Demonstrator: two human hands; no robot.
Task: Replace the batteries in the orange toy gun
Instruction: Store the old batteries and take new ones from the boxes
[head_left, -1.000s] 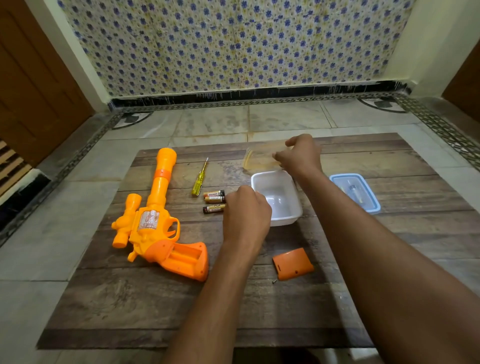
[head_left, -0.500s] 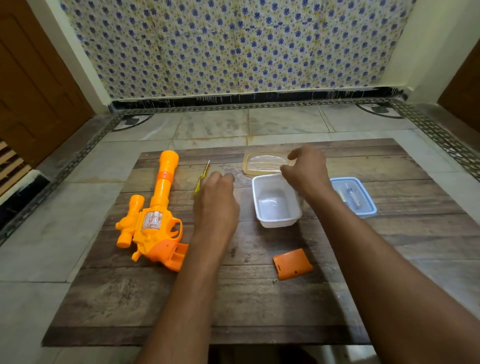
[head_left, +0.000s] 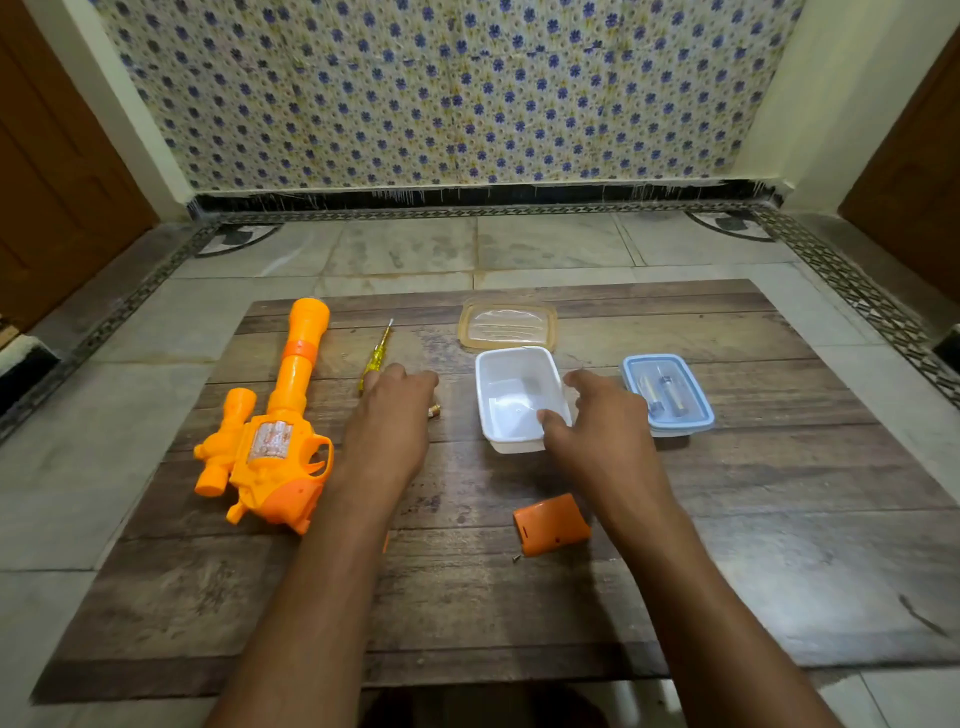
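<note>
Two hands seen over surface (head_left: 779, 519); left hand (head_left: 392, 415) laid on batteries (head_left: 434, 411), grip hidden; right hand (head_left: 597, 415) held loose, fingers spread, beside white box (head_left: 488, 415); orange toy gun (head_left: 270, 441) laid at left

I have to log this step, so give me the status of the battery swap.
Done: the orange battery cover and its screw lie loose on the mat, and the white tub stands open and empty. In hand: the left hand covers the old batteries; the right hand touches the tub. Left: loading the toy gun and refitting the cover.
</note>
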